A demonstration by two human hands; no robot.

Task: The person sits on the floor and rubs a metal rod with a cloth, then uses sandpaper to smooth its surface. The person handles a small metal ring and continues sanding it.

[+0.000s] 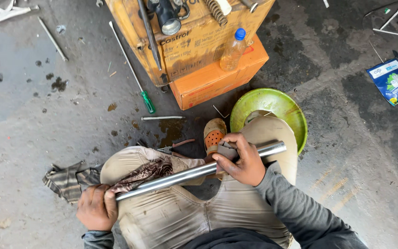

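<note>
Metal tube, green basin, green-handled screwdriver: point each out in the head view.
metal tube (180, 176): head view, bare shiny mid-length between the hands.
green basin (295, 115): head view, right inner wall near the rim.
green-handled screwdriver (148, 102): head view, on the green handle.

The tube (199, 173) is shiny silver. The cloth (141, 175) on the knee has a brown and cream pattern. The rag (67, 180) on the floor has grey and dark stripes. The trousers (180, 212) are beige, and the sleeve (295, 207) is grey. The bowl (295, 113) is bright green. The screwdriver (148, 102) has a green handle. The boxes (213, 80) are orange. The bottle (232, 50) has a blue cap. The packet (394, 80) is blue. The floor (33, 115) is grey with dark stains.
</note>
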